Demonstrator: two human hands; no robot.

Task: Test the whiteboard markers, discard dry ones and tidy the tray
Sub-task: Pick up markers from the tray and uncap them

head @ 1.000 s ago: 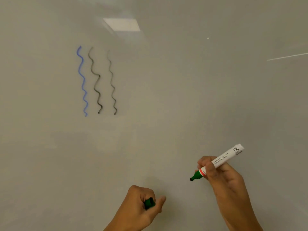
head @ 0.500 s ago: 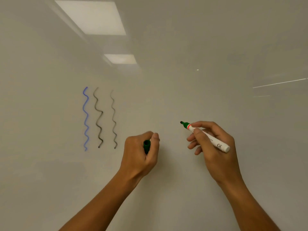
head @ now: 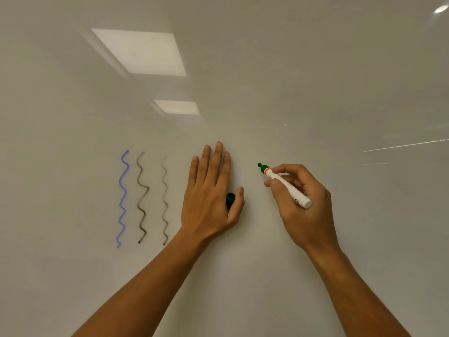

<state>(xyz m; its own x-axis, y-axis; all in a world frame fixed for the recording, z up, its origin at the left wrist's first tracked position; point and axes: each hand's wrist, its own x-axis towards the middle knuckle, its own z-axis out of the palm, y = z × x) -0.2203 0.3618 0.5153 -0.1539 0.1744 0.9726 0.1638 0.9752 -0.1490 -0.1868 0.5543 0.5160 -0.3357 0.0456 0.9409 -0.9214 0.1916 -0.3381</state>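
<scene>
My right hand grips an uncapped green marker with a white barrel, its tip pointing up and left close to the whiteboard. Whether the tip touches the board I cannot tell. My left hand lies with straight fingers flat against the board, and its thumb pinches the green cap against the side of the palm. Left of that hand, three wavy test lines run down the board: a blue line, a black line and a fainter grey line.
Ceiling lights reflect in the glossy board above the hands. The marker tray is out of view.
The left hand's fingers have gone from curled to flat on the board, with the cap still under the thumb. The view tilted up; the marker stays beside the left hand.
</scene>
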